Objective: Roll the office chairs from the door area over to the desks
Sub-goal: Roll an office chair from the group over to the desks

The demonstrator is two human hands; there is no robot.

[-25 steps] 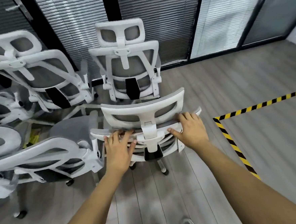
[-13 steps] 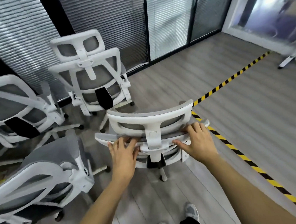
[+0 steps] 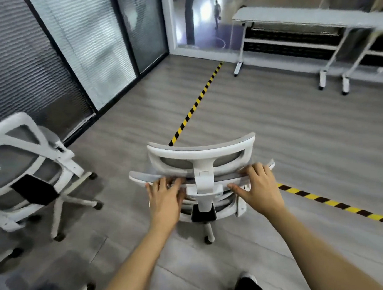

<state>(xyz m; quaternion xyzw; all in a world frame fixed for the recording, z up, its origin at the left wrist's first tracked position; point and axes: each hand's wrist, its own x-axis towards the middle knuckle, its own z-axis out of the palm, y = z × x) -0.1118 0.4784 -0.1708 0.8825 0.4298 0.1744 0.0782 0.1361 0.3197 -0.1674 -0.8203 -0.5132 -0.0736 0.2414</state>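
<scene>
Left hand and right hand both curl fingers over the backrest's top edge of a white-and-grey mesh office chair, which stands on the floor across the yellow-black hazard tape, well apart from the white desk.

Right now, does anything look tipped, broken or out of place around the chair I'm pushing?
Nothing stands out. The chair stands upright on its casters, with the left hand and right hand gripping its backrest edge. The neighbouring chair on the left is upright too, and the striped floor tape lies flat where visible.
</scene>
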